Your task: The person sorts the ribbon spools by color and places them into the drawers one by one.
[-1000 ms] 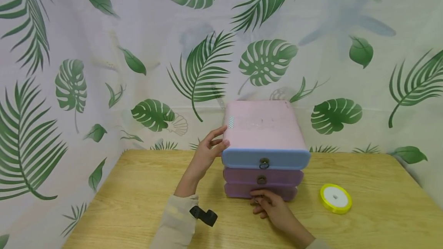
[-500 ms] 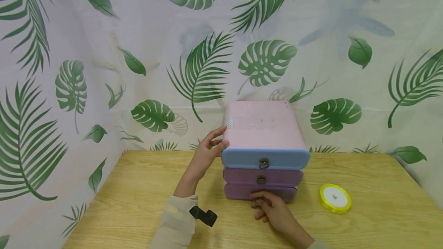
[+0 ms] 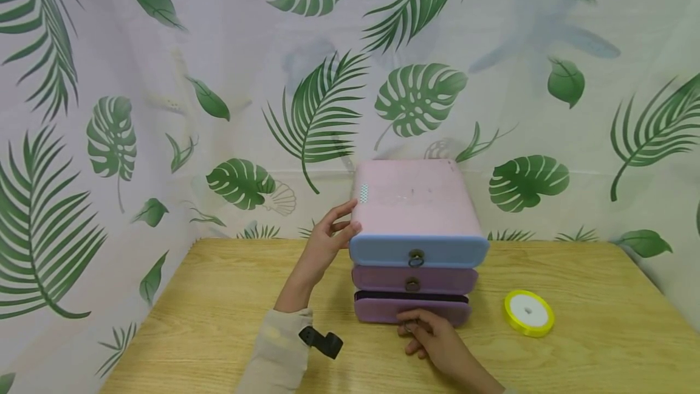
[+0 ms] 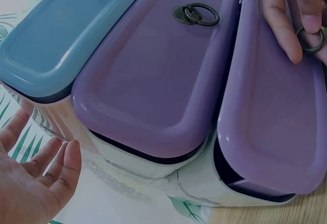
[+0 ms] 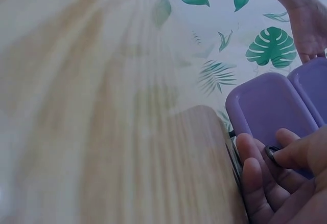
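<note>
A small chest of drawers (image 3: 415,199) has a pale pink top, a blue top drawer (image 3: 377,252) and two purple drawers below. My left hand (image 3: 326,239) rests its fingertips on the chest's left side, fingers spread and gently bent. Low at the front, my right hand (image 3: 437,342) pinches the metal ring pull (image 4: 312,50) of the bottom drawer (image 3: 377,311) between thumb and finger. That drawer stands slightly out, with a dark gap along its upper edge. The middle drawer (image 4: 148,81) and the blue one have similar ring pulls hanging free.
A yellow-rimmed spool with a white face (image 3: 528,314) lies on the wooden table (image 3: 219,297) right of the chest. Leaf-printed cloth (image 3: 229,47) hangs close behind the chest. A black strap (image 3: 321,342) shows at the left sleeve.
The bottom drawer has slid a little toward me, uncovering the dark gap above its front. My right hand has come back with the ring pull. The left hand stays in place.
</note>
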